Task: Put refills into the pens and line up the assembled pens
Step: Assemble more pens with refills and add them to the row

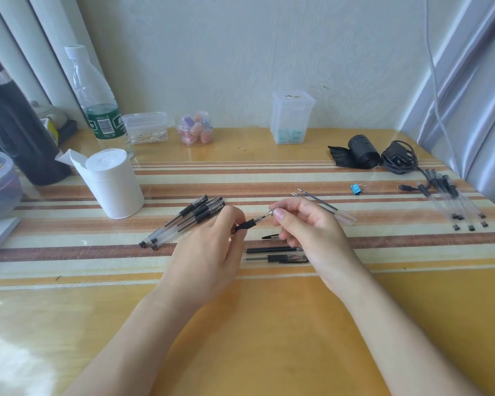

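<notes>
Striped table: left grip curled round pen barrel, right grip pinching its metal tip.

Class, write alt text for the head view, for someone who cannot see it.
A left hand grips a pen by its black sleeve while the right hand pinches its metal tip. More pens lie at left on the striped table, refills at right.

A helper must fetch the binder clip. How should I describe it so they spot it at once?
Find the black roll at the table's far right. Just nearer the person, on the striped mat, lies the binder clip. It is bright blue; its neighbours are black.
</notes>
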